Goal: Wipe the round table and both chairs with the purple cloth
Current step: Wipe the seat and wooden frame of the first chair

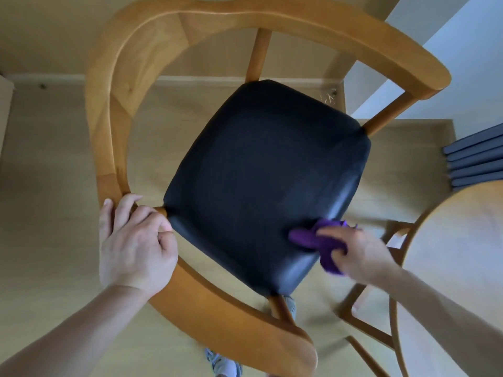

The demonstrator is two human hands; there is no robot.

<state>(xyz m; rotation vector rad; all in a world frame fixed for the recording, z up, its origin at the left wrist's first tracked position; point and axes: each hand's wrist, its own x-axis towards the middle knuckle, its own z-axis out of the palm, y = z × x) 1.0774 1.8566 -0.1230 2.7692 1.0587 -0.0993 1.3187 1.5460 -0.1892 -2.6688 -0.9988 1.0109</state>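
I look straight down on a wooden armchair [114, 110] with a black padded seat [261, 180]. My left hand [136, 240] grips the curved wooden armrest at the seat's near left corner. My right hand [356, 254] holds the bunched purple cloth [318, 240] and presses it on the seat's near right edge. The hand and cloth are blurred. The round wooden table [462, 254] shows its edge at the right. No second chair can be told apart here.
Beige floor [54, 172] surrounds the chair. Wooden table legs [362, 317] stand below the tabletop at the right. A dark blue curtain [476, 156] hangs at the far right by a pale wall. My feet [223, 363] show under the near armrest.
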